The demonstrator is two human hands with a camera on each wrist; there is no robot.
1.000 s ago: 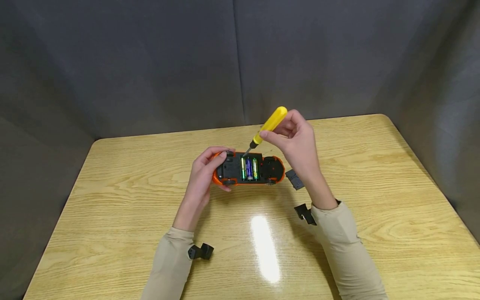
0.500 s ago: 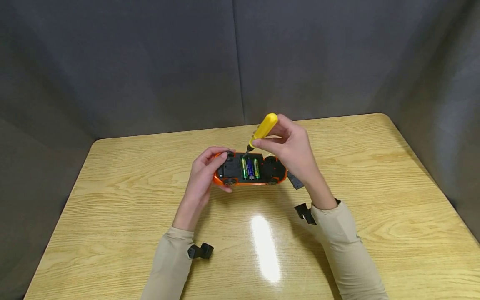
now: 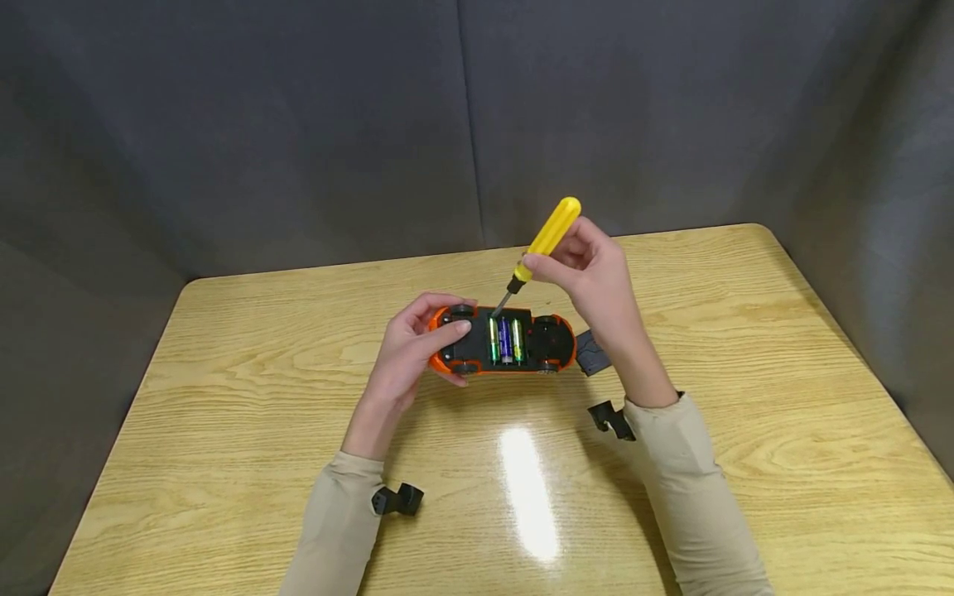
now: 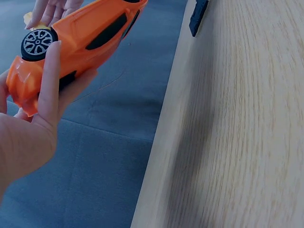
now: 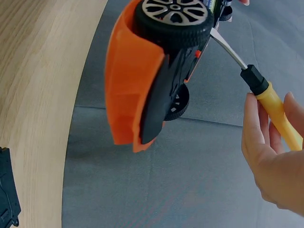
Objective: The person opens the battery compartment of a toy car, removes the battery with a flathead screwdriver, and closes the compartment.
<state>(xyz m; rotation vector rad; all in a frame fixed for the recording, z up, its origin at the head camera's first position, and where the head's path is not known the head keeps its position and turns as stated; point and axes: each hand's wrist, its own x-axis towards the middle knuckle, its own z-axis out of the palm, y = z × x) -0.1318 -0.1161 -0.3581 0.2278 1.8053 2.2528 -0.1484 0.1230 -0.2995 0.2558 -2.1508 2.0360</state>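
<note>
An orange toy car (image 3: 546, 339) is held up over the table, its black underside facing up. Three batteries (image 3: 506, 341), two green and gold with a purple one between, lie side by side in its open compartment. My left hand (image 3: 406, 352) grips one end of the car, thumb across the underside. In my right hand (image 3: 602, 285), thumb and fingers pinch the yellow handle of a screwdriver (image 3: 555, 228). Its tip meets the compartment's far edge, at the end of the leftmost battery. The right wrist view shows the metal shaft (image 5: 229, 49) passing behind a wheel.
A dark plastic cover (image 3: 594, 356) lies on the wooden table (image 3: 246, 397) just right of the car. Grey curtains (image 3: 335, 132) stand behind the table and along both sides. Black camera mounts (image 3: 398, 500) stick out from both wrists.
The screwdriver handle tipped left and lower, then swung back up to the right. The car has shifted slightly right and toward me, and the left thumb reaches further over its underside.
</note>
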